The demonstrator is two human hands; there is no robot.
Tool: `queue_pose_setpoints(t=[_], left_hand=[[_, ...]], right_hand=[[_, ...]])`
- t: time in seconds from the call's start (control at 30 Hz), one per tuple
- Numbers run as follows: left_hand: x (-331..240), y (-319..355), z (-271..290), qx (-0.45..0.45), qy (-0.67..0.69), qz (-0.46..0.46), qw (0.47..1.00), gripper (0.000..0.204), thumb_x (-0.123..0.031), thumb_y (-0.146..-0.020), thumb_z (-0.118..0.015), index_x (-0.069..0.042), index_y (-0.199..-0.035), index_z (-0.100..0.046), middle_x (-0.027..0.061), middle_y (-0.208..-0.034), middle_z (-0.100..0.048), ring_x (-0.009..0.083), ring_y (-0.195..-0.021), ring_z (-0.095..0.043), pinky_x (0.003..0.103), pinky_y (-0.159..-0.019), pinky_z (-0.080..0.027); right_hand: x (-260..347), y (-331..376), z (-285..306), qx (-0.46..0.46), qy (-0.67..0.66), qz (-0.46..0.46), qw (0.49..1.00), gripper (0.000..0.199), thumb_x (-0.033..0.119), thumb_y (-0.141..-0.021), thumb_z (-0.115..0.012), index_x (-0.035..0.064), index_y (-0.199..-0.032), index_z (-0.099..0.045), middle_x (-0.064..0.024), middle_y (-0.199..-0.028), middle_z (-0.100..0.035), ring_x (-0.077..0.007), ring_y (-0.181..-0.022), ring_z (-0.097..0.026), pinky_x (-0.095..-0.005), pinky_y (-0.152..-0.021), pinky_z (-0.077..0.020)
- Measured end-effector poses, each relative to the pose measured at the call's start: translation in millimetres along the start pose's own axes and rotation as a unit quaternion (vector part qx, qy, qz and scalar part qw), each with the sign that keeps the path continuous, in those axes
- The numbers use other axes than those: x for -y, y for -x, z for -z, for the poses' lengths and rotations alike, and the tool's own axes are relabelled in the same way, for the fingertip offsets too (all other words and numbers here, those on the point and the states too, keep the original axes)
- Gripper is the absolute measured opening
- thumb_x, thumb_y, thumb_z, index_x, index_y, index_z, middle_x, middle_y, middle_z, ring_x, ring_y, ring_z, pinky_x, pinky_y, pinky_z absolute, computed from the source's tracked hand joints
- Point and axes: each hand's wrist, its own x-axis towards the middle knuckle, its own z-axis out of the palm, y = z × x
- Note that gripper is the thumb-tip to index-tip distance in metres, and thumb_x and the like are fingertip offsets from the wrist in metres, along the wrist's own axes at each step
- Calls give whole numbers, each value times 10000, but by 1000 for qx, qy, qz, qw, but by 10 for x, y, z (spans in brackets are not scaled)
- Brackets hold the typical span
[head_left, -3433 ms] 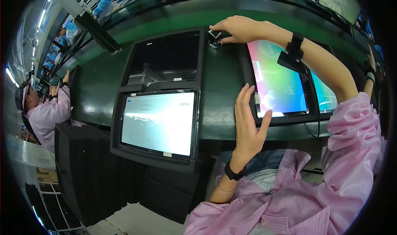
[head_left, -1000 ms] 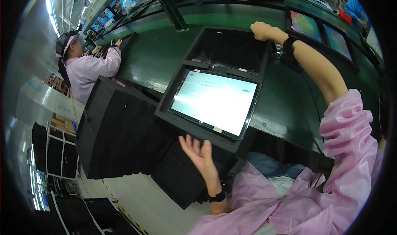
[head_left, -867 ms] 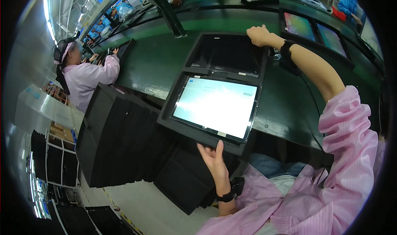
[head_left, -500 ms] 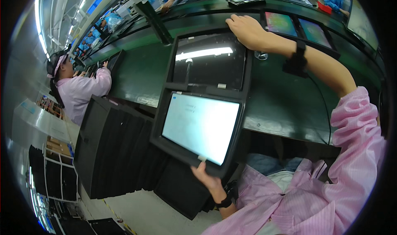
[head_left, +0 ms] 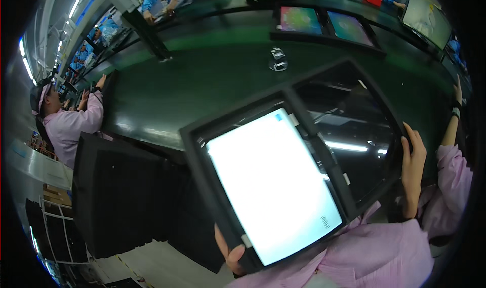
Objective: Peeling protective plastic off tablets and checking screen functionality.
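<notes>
Between my hands I hold a black two-bay tray, tilted above the front edge of the green workbench. In its left bay lies a tablet with a bright white lit screen; in its right bay is a tablet with a dark, reflective screen. My left hand grips the tray's lower left corner, its fingers partly hidden underneath. My right hand is closed round the right edge, beside the dark tablet.
The green workbench runs behind the tray. On it stand a small clear round item and another black tray with two colourful lit tablets. Stacked black trays rise at left. A pink-sleeved co-worker is far left; another person's arm shows at right.
The tray has turned and come nearer, bringing the lit tablet to the left and the dark one to the right. My right hand has moved from the far edge to the right edge.
</notes>
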Motion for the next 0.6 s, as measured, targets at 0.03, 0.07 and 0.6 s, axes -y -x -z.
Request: queue_pose_setpoints(t=[0.03, 0.07, 0.6], left_hand=[[128, -85, -80, 59, 6, -6, 998, 838, -124, -669, -545, 66, -1382, -148, 229, -1320, -364, 280, -1170, -434, 362, -994, -329], [172, -161, -240, 76, -31, 14, 997, 821, -148, -682, -561, 64, -1378, -180, 213, -1329, -359, 268, -1167, -439, 354, -996, -321], [266, -912, -1268, 81, -540, -244, 801, 315, -122, -794, -555, -19, -1091, -549, 136, -1205, -501, 285, -1162, -426, 375, -935, -337]], right_hand=[[-223, 108, 25, -16, 28, -46, 998, 281, 24, -870, -481, -5, -1146, -526, -157, -881, -523, -249, -782, -538, -301, -737, -413], [-400, 216, 44, -28, 54, -92, 994, 284, 38, -879, -482, -7, -1156, -524, -162, -908, -540, -247, -806, -548, -302, -754, -416], [-487, 14, -70, -177, 32, -99, 979, 249, 81, -857, -539, 46, -1096, -599, -106, -1159, -572, -263, -1186, -454, -358, -988, -342]])
